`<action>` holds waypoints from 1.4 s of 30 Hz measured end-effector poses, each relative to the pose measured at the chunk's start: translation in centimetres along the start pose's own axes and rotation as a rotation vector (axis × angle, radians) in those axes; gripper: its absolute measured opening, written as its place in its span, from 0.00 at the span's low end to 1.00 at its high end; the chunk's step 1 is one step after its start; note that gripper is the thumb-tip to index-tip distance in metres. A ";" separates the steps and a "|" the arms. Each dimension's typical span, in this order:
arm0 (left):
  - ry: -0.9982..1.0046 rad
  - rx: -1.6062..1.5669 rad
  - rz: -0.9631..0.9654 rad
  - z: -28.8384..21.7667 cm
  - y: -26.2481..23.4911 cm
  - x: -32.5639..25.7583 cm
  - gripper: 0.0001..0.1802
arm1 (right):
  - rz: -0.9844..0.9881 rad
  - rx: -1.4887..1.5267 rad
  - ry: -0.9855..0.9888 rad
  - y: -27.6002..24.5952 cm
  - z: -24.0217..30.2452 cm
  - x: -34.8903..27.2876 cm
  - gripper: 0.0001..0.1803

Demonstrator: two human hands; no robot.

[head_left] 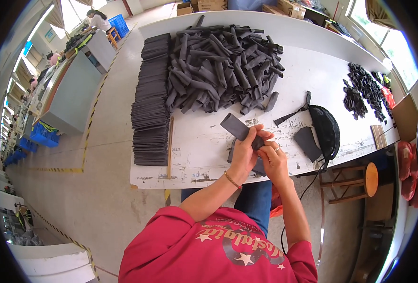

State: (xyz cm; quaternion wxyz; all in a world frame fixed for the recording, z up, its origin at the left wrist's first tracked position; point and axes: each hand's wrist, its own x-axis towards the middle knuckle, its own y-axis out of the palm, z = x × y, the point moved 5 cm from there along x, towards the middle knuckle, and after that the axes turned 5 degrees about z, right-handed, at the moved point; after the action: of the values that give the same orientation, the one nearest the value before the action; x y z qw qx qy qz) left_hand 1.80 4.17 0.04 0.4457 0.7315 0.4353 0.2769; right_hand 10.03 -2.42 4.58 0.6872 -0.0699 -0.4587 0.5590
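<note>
One dark strip (235,126), likely light and bendy, best taken by its edges: my left hand (245,152) clamps it, can't tell if my right hand (274,162) pinches too.

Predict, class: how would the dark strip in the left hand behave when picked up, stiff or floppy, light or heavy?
The dark strip is probably fairly stiff: its free end juts straight beyond the left hand without obvious sagging. It is likely light, since it looks thin.
</note>
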 end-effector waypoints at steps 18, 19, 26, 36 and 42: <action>0.088 0.034 -0.001 -1.4 0.0 0.3 0.18 | 0.021 -0.013 -0.013 0.3 0.6 0.7 0.07; 0.101 0.035 0.002 -1.5 -0.1 0.3 0.18 | 0.021 -0.006 -0.018 0.4 0.7 0.8 0.07; 0.105 0.094 0.018 -1.8 0.5 0.3 0.19 | 0.044 0.173 0.258 0.1 0.2 0.2 0.09; 0.295 0.074 0.048 -7.7 0.5 2.1 0.19 | -0.419 0.857 0.723 -1.1 -4.8 -4.2 0.08; 0.116 0.128 0.177 -4.9 2.0 1.4 0.20 | -0.123 0.753 0.680 1.8 -1.5 1.9 0.09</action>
State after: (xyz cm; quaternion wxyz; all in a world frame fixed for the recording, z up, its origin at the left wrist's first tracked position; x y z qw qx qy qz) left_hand -0.66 7.00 4.10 0.3458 0.7767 0.4112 0.3286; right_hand 9.76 0.38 3.67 0.8068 0.0319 0.0207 0.5896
